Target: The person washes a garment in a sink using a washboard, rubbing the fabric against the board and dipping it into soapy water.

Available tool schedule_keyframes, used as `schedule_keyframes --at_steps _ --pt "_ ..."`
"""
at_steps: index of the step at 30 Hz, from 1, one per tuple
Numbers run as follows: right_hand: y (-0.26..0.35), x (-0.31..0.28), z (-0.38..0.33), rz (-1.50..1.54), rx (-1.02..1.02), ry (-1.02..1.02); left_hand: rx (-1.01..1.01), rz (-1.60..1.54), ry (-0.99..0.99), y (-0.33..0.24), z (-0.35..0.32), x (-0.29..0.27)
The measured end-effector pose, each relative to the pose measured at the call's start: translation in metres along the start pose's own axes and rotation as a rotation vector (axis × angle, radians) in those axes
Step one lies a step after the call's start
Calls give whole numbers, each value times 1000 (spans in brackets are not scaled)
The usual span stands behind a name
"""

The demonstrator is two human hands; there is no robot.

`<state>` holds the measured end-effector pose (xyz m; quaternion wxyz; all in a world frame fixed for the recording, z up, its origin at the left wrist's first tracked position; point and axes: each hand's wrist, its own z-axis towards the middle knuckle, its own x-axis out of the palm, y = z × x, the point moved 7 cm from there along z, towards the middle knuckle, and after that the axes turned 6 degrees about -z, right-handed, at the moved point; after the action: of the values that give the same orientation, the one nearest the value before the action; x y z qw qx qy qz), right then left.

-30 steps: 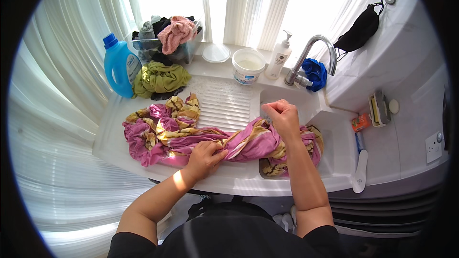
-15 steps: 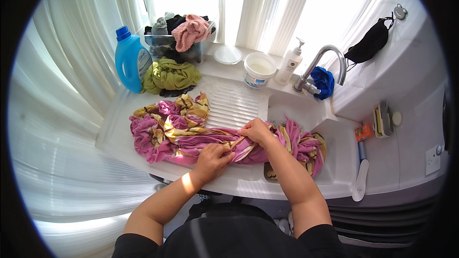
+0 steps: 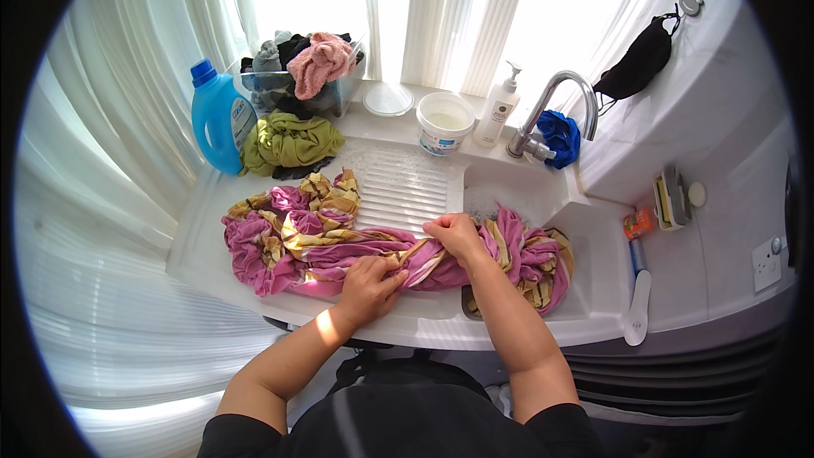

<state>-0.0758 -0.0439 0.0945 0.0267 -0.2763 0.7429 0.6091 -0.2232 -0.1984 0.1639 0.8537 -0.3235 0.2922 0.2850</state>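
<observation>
A long pink and yellow patterned cloth [image 3: 339,248] stretches across the white laundry sink [image 3: 199,267]. Its left end lies bunched on the flat side, while the right end hangs in a heap over the basin [image 3: 500,195]. Between the two ends the cloth is drawn into a twisted rope. My left hand [image 3: 370,288] grips the near side of this rope, fingers closed on the fabric. Just to the right and a little farther away, my right hand [image 3: 456,236] pinches the cloth's upper edge. Part of the fabric is hidden under my right forearm.
Behind the cloth stand a blue detergent bottle [image 3: 219,119], a crumpled green garment [image 3: 292,144], a clear bin [image 3: 339,89] of clothes, a white tub [image 3: 444,123] and a pump bottle [image 3: 496,110]. A curved faucet [image 3: 551,93] rises at the back right. A white-handled brush [image 3: 638,309] lies on the right edge.
The cloth between my hands looks more tightly twisted. My hands keep hold of it in nearly the same places. The whole view has shifted slightly.
</observation>
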Motion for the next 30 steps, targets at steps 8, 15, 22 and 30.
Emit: schedule_keyframes --at_steps 8,15,22,30 --pt "37 15 -1 -665 -187 145 -11 -4 -15 0 -2 -2" --pt "-9 -9 16 43 80 43 -45 -28 6 2 2 1" --pt "-9 -43 13 421 104 52 -154 -181 15 22 24 2" --pt "-49 -161 46 -189 -35 -595 -681 -247 -56 103 53 18"
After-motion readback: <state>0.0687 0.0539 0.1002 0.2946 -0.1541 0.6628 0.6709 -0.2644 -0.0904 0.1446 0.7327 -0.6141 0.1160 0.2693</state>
